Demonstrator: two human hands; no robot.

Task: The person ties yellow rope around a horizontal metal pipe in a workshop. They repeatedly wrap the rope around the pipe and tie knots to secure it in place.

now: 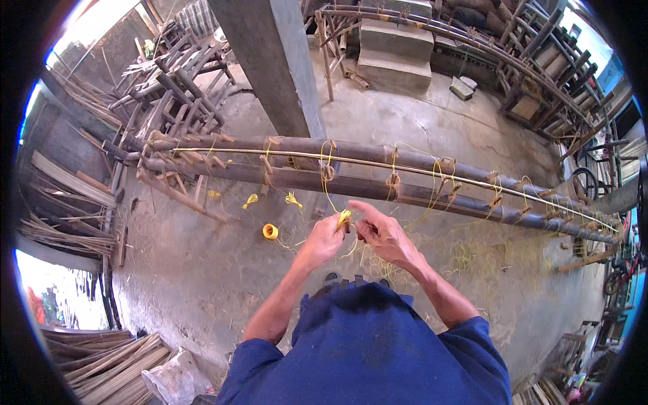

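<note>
A small bundle of yellow twine is pinched in my left hand, in front of the long dark bamboo poles. Close beside it is my right hand, its index finger stretched out over the bundle and the other fingers curled in. A loose strand hangs between the hands and seems to reach the curled right fingers. From the bundle another strand runs up to the rack, where pegs and loops of yellow twine line the poles. A thin pale strip lies lengthwise along the rack.
A yellow roll is on the concrete floor, left of my hands. Two small twine bundles, one a yellow knot, hang or lie nearby. A concrete pillar stands beyond the rack. Split bamboo strips are stacked at lower left.
</note>
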